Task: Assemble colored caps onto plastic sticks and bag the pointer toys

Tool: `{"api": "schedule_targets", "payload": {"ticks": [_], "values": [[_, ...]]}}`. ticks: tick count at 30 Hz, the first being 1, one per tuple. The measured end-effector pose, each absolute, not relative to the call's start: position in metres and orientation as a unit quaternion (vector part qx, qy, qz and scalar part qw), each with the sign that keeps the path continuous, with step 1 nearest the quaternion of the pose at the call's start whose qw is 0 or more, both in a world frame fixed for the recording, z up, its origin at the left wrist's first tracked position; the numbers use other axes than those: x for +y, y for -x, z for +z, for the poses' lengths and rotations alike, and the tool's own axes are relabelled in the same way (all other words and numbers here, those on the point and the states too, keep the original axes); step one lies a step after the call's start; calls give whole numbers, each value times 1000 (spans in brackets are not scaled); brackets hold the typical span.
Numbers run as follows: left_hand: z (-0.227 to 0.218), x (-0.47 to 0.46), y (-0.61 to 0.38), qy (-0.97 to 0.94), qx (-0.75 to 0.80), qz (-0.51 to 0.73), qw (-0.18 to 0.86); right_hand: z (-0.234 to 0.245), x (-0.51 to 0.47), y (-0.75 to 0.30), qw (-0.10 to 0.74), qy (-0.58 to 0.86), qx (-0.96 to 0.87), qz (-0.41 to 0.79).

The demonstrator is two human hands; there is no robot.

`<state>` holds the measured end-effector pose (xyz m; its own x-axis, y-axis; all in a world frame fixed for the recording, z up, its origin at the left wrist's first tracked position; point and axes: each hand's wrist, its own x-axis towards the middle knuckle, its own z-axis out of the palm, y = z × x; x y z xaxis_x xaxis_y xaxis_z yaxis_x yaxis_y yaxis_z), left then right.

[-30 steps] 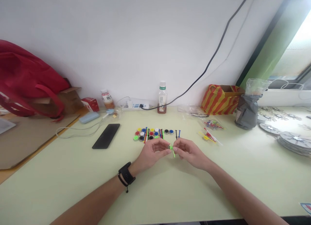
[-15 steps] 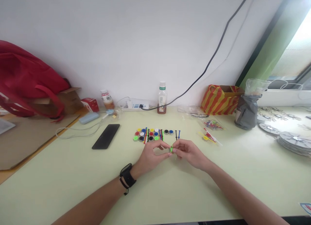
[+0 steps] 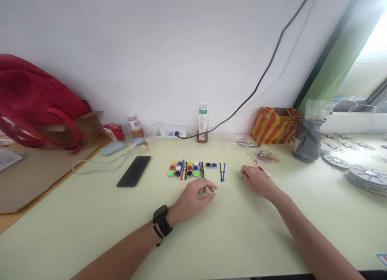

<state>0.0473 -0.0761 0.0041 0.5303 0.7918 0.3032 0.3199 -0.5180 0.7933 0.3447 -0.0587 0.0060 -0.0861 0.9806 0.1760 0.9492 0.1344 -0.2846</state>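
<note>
Shifted rightward is your right hand (image 3: 254, 180), small green plastic piece (image 3: 240, 174) at its curled fingertips, grip indiscernible; your left hand (image 3: 196, 197), loosely spread, empty, near coloured sticks (image 3: 201, 171).

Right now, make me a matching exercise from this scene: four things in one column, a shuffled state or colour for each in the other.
1. Left hand
2. Right hand
3. Phone
4. Striped bag

A. black, lying flat
B. green piece at its fingertips
C. red and yellow
D. thumb and fingertips apart, nothing gripped

Pairs: 1-D; 2-B; 3-A; 4-C
</note>
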Motion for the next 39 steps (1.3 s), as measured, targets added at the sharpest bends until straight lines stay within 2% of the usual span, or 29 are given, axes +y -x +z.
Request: {"api": "schedule_targets", "payload": {"ticks": [3,14,19,25,29,32,35,39], "values": [[4,-77,-47,-806,341,344,341,4,-57,-341,97,662,-741,47],[5,-76,-46,-819,332,332,331,7,-51,-336,99,730,-673,68],[3,-77,-46,-823,331,326,326,8,-49,-346,74,754,-649,70],[3,-78,-46,-829,325,319,326,7,-54,-374,62,799,-597,31],[4,-78,-46,-832,325,311,324,2,-55,-366,129,735,-665,-20],[6,-78,-46,-838,322,304,319,-3,-56,-345,178,626,-760,2],[8,-79,-46,-845,313,299,312,-8,-59,-324,178,554,-812,32],[9,-79,-46,-851,310,295,305,-12,-58,-315,179,534,-825,47]]}}
